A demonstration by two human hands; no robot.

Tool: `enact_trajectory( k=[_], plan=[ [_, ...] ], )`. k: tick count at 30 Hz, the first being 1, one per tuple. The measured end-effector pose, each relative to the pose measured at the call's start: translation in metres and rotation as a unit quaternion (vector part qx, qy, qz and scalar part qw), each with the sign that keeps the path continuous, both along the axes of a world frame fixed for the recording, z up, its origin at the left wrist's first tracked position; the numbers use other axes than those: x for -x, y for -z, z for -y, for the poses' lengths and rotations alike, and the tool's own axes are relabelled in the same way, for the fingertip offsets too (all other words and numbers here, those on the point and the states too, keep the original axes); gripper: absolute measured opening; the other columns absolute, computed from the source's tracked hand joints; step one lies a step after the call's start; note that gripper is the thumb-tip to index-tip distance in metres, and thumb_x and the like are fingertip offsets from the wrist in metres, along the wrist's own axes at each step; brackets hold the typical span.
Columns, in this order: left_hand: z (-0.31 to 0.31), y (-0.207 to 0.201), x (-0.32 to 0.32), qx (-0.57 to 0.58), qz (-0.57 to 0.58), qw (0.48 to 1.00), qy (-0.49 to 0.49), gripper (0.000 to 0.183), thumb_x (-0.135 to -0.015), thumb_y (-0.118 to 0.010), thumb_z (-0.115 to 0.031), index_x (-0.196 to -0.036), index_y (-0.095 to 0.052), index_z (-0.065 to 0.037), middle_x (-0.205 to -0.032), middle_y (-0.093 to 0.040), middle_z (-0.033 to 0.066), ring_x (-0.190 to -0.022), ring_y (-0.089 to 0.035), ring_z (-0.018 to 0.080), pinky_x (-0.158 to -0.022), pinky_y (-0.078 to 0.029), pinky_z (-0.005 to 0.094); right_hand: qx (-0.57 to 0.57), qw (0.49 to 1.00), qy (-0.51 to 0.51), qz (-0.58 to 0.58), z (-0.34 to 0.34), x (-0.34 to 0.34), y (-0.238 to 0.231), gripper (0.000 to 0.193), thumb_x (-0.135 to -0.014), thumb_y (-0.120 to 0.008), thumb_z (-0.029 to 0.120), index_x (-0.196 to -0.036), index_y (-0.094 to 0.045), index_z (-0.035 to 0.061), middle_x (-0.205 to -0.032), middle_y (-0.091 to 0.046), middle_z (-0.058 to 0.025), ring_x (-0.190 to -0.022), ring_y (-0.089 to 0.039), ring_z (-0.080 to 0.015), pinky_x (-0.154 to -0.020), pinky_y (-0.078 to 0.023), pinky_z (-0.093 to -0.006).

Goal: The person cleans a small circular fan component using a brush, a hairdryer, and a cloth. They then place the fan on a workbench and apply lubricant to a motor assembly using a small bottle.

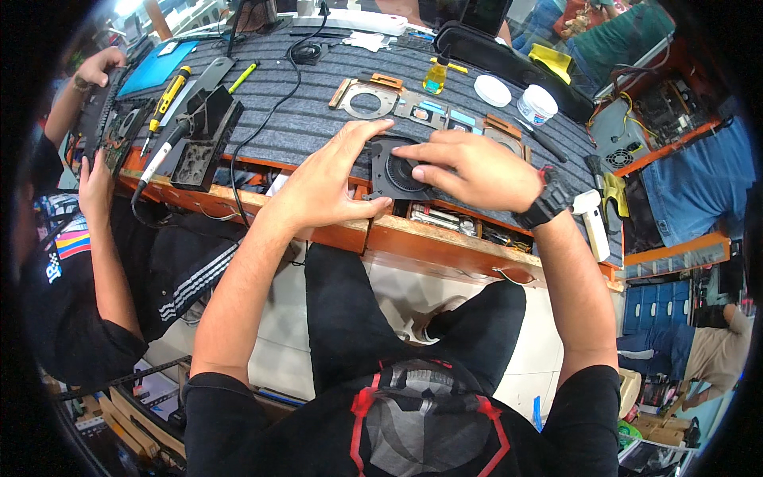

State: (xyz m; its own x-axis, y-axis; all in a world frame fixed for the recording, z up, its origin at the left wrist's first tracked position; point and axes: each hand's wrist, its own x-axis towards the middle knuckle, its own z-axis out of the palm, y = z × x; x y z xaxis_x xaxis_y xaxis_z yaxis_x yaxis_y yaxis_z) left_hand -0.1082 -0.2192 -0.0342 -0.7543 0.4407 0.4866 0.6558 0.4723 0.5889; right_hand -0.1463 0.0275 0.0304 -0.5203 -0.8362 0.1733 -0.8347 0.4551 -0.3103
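A flat black cooling fan (407,172) with a round bladed rotor is held at the bench's front edge, above a partly open drawer. My left hand (330,179) grips its left side, fingers at the top edge and thumb at the lower corner. My right hand (477,171) is curled over the fan's right side, index finger and thumb tips on the rotor. Just beyond lie a metal heatsink plate (338,102) with a round opening and a metal heat-pipe assembly (421,114) with copper-coloured fins.
A soldering iron (165,151) rests by a black stand (208,143) at left, near a yellow screwdriver (168,99). A small bottle of yellow liquid (435,77), white tub (537,104) and brush (543,141) stand beyond. Tools fill the drawer (445,219). A co-worker's hands (97,187) are at left.
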Motion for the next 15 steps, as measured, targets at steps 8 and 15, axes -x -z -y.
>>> enact_trajectory(
  k=[8,15],
  plan=[
    [0.003,0.008,0.006,0.01,0.001,1.0,-0.02,0.09,-0.067,-0.082,-0.015,-0.146,-0.039,-0.008,-0.137,-0.05,0.0176,-0.128,-0.05,0.0358,-0.109,-0.041,0.0416,-0.049,0.996,0.074,-0.006,-0.001,0.01,-0.005,0.037,-0.097,-0.057,0.033,-0.079,-0.07,0.0031,-0.078,-0.064,-0.013,-0.08,-0.065,-0.0343,-0.071,-0.052,-0.0452],
    [0.002,0.004,0.004,0.027,0.014,0.999,-0.027,0.091,-0.067,-0.082,-0.015,-0.146,-0.039,-0.01,-0.135,-0.051,0.0176,-0.127,-0.051,0.0366,-0.108,-0.043,0.0425,-0.015,0.998,0.056,-0.011,0.005,0.004,0.012,0.027,-0.095,-0.059,0.031,-0.099,-0.073,0.0077,-0.088,-0.067,-0.0128,-0.087,-0.067,-0.0329,-0.076,-0.053,-0.0427]
  ],
)
